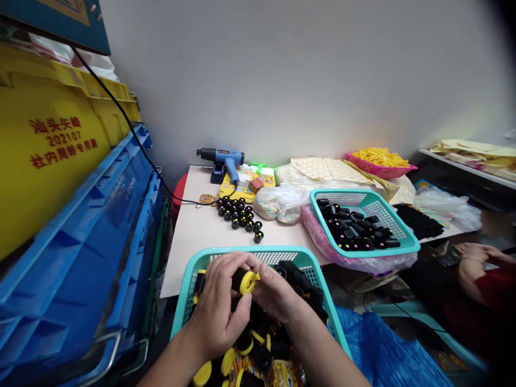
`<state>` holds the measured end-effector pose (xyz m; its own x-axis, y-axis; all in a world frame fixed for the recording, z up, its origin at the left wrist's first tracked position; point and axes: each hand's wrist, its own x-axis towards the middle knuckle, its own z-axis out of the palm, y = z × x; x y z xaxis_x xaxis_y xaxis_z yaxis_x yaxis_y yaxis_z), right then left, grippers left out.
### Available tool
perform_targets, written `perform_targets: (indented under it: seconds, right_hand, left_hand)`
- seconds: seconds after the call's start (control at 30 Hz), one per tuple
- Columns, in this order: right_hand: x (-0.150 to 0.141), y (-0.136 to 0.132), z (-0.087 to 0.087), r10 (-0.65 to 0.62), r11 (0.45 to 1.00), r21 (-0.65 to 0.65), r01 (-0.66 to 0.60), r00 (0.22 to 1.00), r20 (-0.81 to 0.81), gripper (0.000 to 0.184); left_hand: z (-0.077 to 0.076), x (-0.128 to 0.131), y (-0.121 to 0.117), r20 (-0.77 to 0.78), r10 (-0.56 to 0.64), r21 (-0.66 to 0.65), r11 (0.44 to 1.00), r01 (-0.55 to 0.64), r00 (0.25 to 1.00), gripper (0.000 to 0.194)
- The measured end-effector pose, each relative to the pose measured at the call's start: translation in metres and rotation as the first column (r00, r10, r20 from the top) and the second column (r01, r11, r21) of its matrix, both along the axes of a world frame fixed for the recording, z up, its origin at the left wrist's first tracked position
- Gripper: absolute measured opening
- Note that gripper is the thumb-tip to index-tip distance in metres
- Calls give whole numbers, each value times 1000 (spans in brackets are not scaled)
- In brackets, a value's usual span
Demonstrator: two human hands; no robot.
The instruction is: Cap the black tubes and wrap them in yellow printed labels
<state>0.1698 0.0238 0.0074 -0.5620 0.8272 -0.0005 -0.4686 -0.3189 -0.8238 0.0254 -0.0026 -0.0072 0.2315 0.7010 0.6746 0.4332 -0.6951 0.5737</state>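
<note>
My left hand (217,303) is wrapped round a small black cylinder with a yellow end cap (246,282), the cap facing right. My right hand (276,293) is closed close beside it, thumb and fingers pinching a small yellow piece (257,276) at the cap. Whether that piece is joined to the cap I cannot tell. Both hands are above a turquoise basket (183,287), filled with black cylinders, yellow-capped ones (228,361) and printed packets (284,373).
Several short black pieces with coloured dots (237,212) stand on the white table (189,228), near a blue heat gun (228,158). Another turquoise basket (407,244) holds black cylinders. Yellow parts fill a pink basket (382,170). Stacked crates (80,258) flank the left; another person's hands (475,255) are right.
</note>
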Motion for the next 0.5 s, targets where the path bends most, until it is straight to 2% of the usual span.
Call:
perform_targets:
  seconds: [0.07, 0.13, 0.2, 0.27, 0.4, 0.5]
  right_hand:
    - [-5, -1, -1, 63, 998, 1, -63, 998, -13, 47]
    - [-9, -3, -3, 14, 1000, 4, -14, 1000, 5, 47]
    - [-11, -3, -4, -31, 1000, 5, 31, 999, 22, 49]
    - [-7, -2, -4, -11, 1000, 28, 10, 999, 35, 51]
    - [10, 4, -7, 171, 982, -81, -172, 985, -22, 57]
    - [17, 7, -17, 254, 956, -128, -262, 964, -79, 67]
  left_hand:
    - [-3, -1, 1, -47, 22, 128, 992, -16, 999, 67]
    - [-4, -1, 2, -34, -21, 175, 984, 27, 999, 70]
    - [-4, -1, 2, 8, -84, 164, 983, 82, 996, 68]
    - [-3, -1, 2, 69, -130, 132, 984, 120, 989, 64]
    - [1, -3, 1, 240, -250, 31, 968, 250, 938, 50]
    - [0, -6, 2, 196, -316, 60, 949, 310, 928, 53]
